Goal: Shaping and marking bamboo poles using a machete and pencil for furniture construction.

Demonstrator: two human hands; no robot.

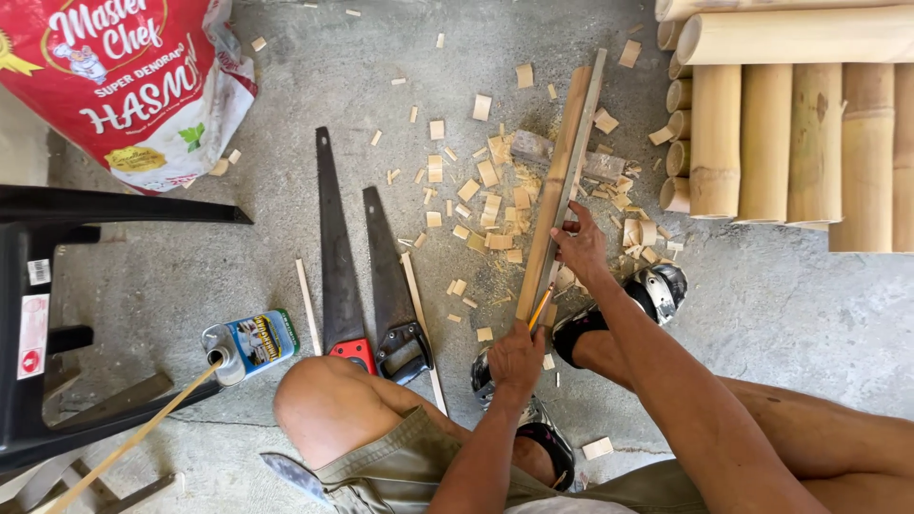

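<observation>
A long bamboo slat (pixel 562 181), pale tan and flat, lies on the concrete floor, slanting from near centre up to the far right, with a thinner grey strip (pixel 579 152) lying along its right edge. Its far part rests across a small wooden block (pixel 533 148). An orange pencil (pixel 540 307) stands tilted, tip touching the slat's near end.

Rough, matt grey concrete floor (pixel 781 314) littered with pale wood chips (pixel 490 205) and sawdust. Two long matt wooden slats (pixel 562 181) lie on it. Smooth, pale yellow bamboo poles (pixel 790 143) have a slight sheen. Two saws (pixel 357 257) have dull dark metal blades and plastic handles. A glossy plastic sack (pixel 124 76), a shiny metal can (pixel 249 345) and a black plastic chair (pixel 38 314).
</observation>
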